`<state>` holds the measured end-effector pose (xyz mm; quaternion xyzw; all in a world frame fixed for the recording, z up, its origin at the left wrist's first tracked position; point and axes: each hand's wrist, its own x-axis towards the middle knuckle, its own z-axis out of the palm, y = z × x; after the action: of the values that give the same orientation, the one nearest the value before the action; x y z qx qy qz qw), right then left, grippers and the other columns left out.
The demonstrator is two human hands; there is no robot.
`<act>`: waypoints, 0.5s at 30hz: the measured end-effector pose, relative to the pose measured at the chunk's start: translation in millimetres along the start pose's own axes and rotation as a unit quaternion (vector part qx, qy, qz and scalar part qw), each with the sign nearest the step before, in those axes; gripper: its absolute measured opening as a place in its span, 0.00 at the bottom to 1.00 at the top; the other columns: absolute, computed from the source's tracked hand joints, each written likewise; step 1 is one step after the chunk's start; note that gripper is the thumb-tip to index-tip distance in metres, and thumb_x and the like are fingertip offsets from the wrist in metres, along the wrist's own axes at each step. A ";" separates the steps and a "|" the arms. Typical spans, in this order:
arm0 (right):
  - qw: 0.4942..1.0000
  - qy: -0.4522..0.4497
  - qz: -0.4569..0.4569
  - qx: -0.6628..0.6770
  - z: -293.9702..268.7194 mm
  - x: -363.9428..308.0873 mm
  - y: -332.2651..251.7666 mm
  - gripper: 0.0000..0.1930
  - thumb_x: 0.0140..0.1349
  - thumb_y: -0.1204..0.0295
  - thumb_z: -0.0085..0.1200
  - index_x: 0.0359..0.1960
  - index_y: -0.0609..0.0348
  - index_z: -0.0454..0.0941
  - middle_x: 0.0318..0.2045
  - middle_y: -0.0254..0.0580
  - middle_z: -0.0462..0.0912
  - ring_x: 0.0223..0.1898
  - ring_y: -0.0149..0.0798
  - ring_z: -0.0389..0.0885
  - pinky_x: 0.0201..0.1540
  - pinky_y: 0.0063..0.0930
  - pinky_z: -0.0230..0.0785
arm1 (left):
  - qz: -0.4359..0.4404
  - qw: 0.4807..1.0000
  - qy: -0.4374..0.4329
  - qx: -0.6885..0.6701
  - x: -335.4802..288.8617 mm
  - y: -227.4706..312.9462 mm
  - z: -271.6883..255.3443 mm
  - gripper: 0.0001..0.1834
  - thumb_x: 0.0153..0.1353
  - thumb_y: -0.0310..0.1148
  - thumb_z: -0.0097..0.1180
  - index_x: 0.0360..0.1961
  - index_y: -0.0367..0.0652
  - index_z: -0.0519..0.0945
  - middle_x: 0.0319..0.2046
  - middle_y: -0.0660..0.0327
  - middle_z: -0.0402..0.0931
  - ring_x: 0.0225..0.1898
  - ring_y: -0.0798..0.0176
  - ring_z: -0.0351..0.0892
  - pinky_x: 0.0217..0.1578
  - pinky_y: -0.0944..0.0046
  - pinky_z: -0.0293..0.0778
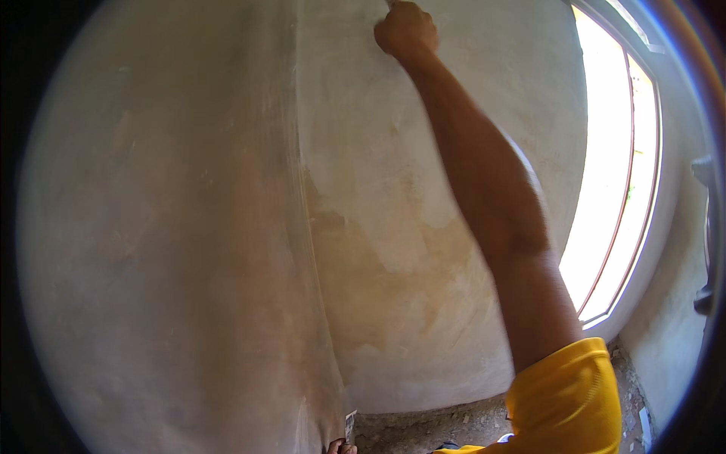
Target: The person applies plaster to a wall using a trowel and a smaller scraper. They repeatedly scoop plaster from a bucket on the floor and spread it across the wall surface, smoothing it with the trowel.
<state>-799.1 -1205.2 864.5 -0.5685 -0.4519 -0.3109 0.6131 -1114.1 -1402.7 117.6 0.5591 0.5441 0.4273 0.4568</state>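
Observation:
High at the top edge, my right hand (407, 30) is closed in a fist at the end of my raised arm. Only a small pale bit of what it grips shows above the fingers; the picture's edge cuts off the rest. Behind it is the smeared plaster wall (378, 151), off-white with damp-looking tan patches. At the bottom, beside the wall corner, part of my left hand (342, 447) shows with curled fingers. They hold a thin, flat, whitish-smeared piece (349, 426) standing upright, its kind unclear.
A second plaster wall (166, 227) fills the left and meets the other at a vertical corner. At right, a bright window (612, 166) has a thin dark frame. Below lies a rough, dirty floor (431, 431). Dark objects (703, 299) stick out at the far right.

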 end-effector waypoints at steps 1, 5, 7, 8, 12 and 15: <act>0.981 -0.049 -0.108 -0.155 -2.7 -7.5 22.0 0.19 0.72 0.63 0.49 0.61 0.49 0.80 0.55 0.44 0.86 0.56 0.49 0.84 0.54 0.49 0.77 | 0.015 1.000 0.014 0.024 1.2 -2.7 2.6 0.16 0.58 0.30 0.65 0.47 0.36 0.82 0.42 0.47 0.82 0.43 0.48 0.80 0.49 0.53 0.75; 0.850 -0.099 -0.363 -0.369 6.2 -128.7 120.1 0.30 0.67 0.50 0.57 0.60 0.63 0.78 0.55 0.61 0.82 0.53 0.60 0.82 0.50 0.61 0.76 | 0.073 0.994 0.017 0.078 13.4 -12.1 16.6 0.16 0.56 0.30 0.65 0.46 0.37 0.83 0.39 0.50 0.83 0.42 0.50 0.80 0.47 0.53 0.75; 0.816 -0.104 -0.402 -0.403 -3.7 -220.4 156.0 0.39 0.63 0.44 0.58 0.61 0.72 0.76 0.58 0.68 0.79 0.55 0.63 0.79 0.49 0.57 0.77 | 0.067 0.997 0.001 0.048 17.2 -10.5 26.6 0.15 0.58 0.31 0.65 0.46 0.39 0.83 0.34 0.52 0.83 0.37 0.55 0.79 0.43 0.55 0.75; 0.813 -0.171 -0.399 -0.387 -11.3 -258.5 165.3 0.40 0.64 0.46 0.58 0.60 0.77 0.74 0.57 0.70 0.79 0.55 0.62 0.81 0.50 0.55 0.78 | 0.053 0.998 -0.005 0.041 15.9 -8.0 30.4 0.14 0.58 0.31 0.65 0.46 0.39 0.83 0.34 0.53 0.83 0.37 0.56 0.79 0.42 0.55 0.75; 0.809 -0.412 -0.275 -0.317 -60.4 -244.1 166.4 0.28 0.67 0.67 0.53 0.71 0.47 0.72 0.50 0.62 0.84 0.50 0.56 0.86 0.48 0.50 0.80 | 0.043 0.999 -0.018 -0.022 10.1 11.7 41.0 0.12 0.60 0.30 0.65 0.45 0.40 0.83 0.32 0.54 0.81 0.34 0.60 0.77 0.37 0.57 0.74; 0.896 -0.246 -0.233 -0.287 -77.6 -94.3 142.3 0.39 0.63 0.79 0.49 0.73 0.21 0.69 0.44 0.52 0.88 0.47 0.52 0.88 0.46 0.50 0.81 | 0.066 0.997 -0.012 -0.024 5.5 22.5 49.7 0.11 0.60 0.29 0.65 0.44 0.40 0.83 0.30 0.56 0.79 0.31 0.63 0.75 0.33 0.58 0.73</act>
<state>-693.6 -1270.8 723.9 -0.6568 -0.5989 -0.4111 0.2022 -1060.5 -1399.3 128.7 0.5878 0.4898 0.4627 0.4477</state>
